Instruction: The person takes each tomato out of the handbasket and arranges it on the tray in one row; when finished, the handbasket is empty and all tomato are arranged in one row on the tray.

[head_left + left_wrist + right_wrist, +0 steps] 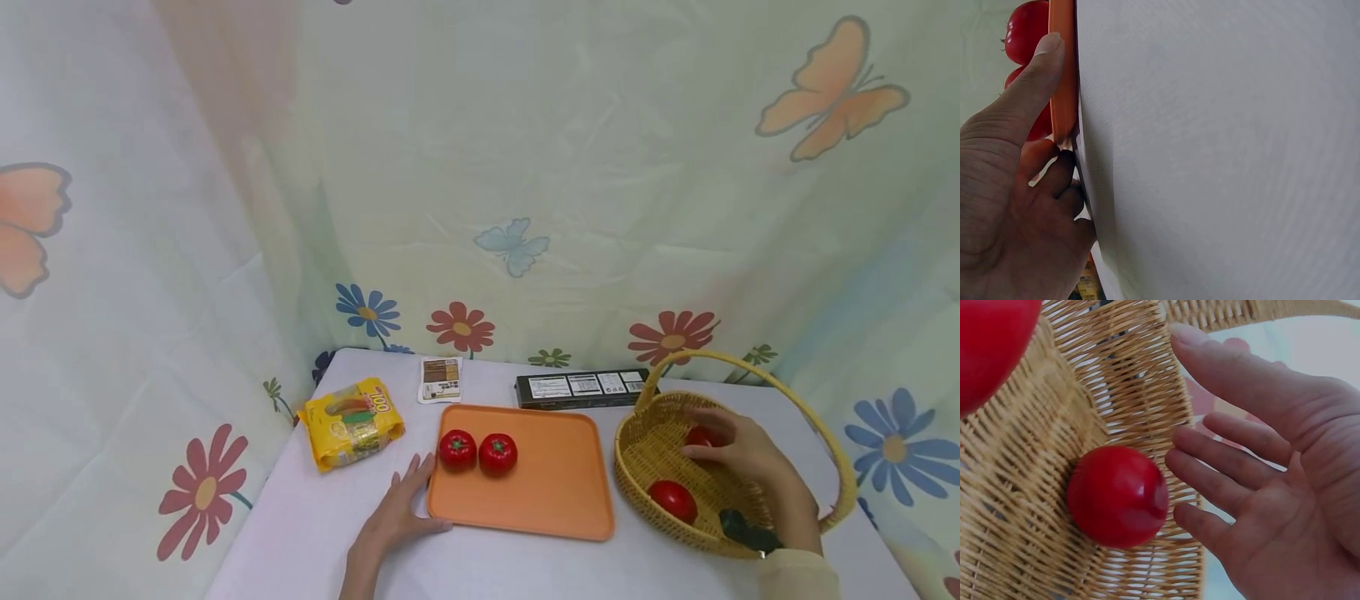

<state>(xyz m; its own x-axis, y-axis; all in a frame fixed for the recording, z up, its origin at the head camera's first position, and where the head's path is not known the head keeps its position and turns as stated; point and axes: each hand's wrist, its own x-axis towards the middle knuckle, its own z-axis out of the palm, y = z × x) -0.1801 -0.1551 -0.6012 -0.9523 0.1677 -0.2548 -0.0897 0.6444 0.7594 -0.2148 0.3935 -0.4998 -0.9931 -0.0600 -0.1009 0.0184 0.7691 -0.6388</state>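
My left hand (401, 512) lies at the near left corner of the orange tray (555, 483), fingers spread. In the left wrist view its thumb rests along the tray's edge, while the other fingers bend near the corner. Two red tomatoes (458, 450) (497, 454) with green tops sit side by side on the tray's left part. Inside the wicker basket (637, 487), my right hand (738, 446) reaches over a red round fruit (1117, 497); the right wrist view shows its parted fingers beside the fruit, apart from it. Another red fruit (672, 502) lies nearer the basket's front.
The basket's tall handle (813, 408) arches over the right forearm. A dark object (742, 531) shows by the right wrist. Behind the tray lie a long black box (581, 388) and a small flat packet (440, 380). A yellow food package (352, 422) rests at left.
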